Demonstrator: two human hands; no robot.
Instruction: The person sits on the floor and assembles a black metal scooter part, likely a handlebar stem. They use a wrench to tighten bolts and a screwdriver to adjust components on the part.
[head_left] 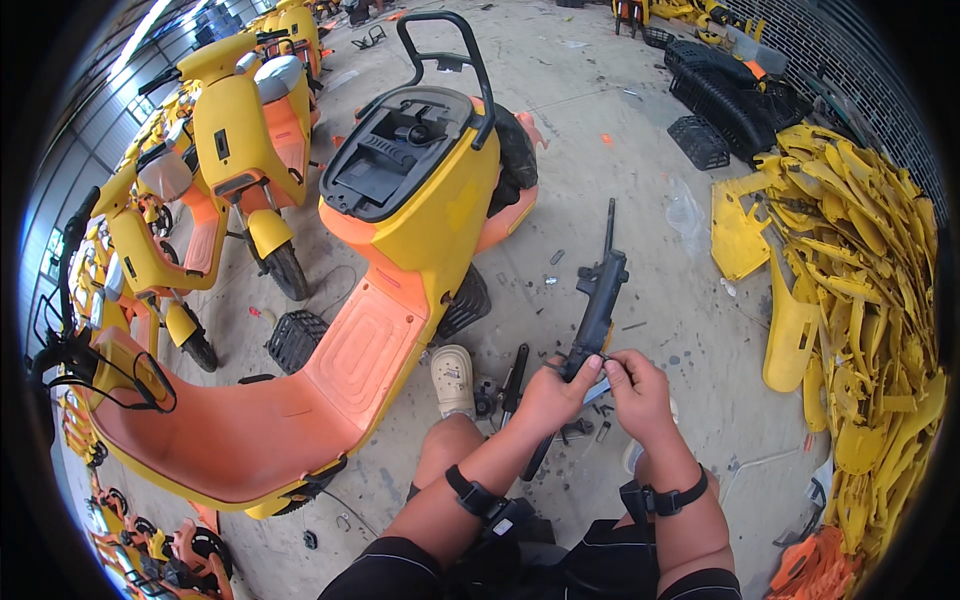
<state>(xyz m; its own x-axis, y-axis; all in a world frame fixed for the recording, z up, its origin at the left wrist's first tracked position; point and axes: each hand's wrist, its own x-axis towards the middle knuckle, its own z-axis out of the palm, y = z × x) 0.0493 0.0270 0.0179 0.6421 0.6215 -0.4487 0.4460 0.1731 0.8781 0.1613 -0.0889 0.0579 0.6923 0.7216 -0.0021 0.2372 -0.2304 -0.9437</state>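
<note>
My left hand (557, 388) is closed round the lower part of a long black mechanical part (598, 310) with a thin rod at its far end. This part points away from me, above the floor between my feet. My right hand (638, 388) is beside it, thumb and fingers pinched together at its lower right side. What the right fingertips hold is too small to make out. Just left of my left hand, a black bar-shaped piece (515, 378) stands among small dark parts. To the left is a yellow and orange scooter body (415, 250), its seat opening uncovered.
More yellow scooters (225, 130) stand at the far left. A high pile of yellow panels (850, 300) fills the right side, with black baskets (698, 142) behind. Another black basket (297, 340) lies beside the scooter. Small metal bits (556, 257) are scattered on the concrete floor (590, 110).
</note>
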